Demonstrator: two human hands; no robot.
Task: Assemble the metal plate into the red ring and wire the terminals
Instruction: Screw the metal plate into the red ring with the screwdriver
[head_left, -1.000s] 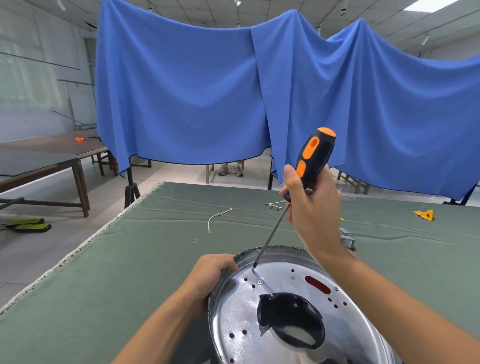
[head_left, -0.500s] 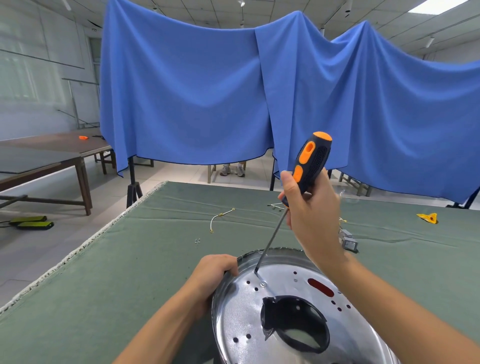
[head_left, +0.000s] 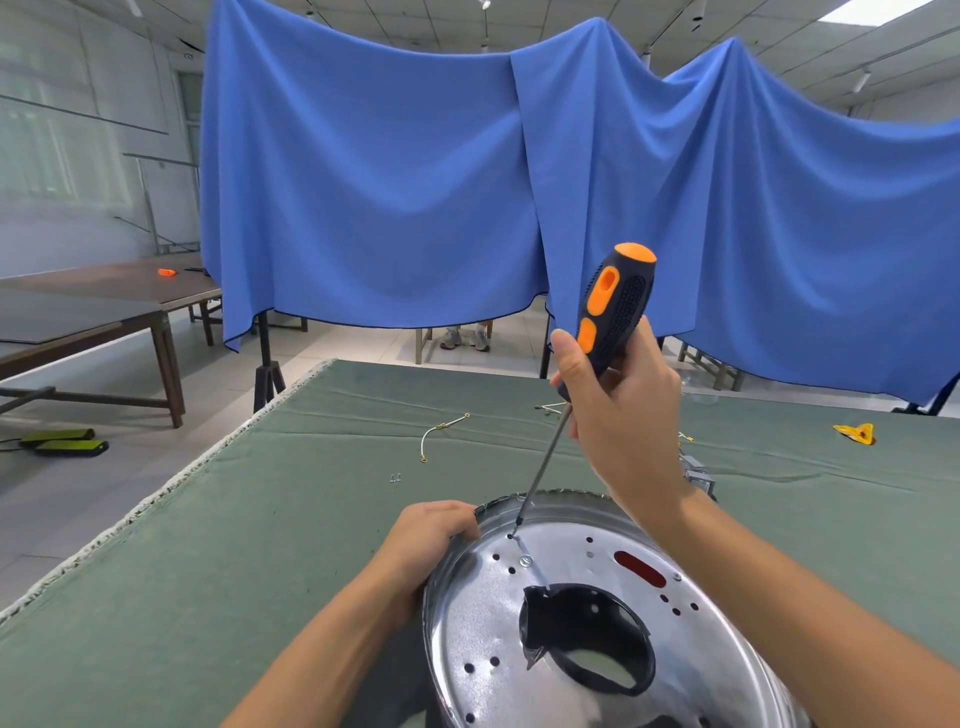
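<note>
Screwdriver tip has shifted outward to a hole at the plate's rim, leaving the loose screw behind.

Metal plate (head_left: 582, 639), near the table's front edge, is gripped at its left rim by the left hand (head_left: 431, 535); the right hand (head_left: 623, 415) grasps the screwdriver (head_left: 613, 306). A slip could scratch it or knock the screw (head_left: 525, 560) into the plate's central opening, which appears to hold nothing.
</note>
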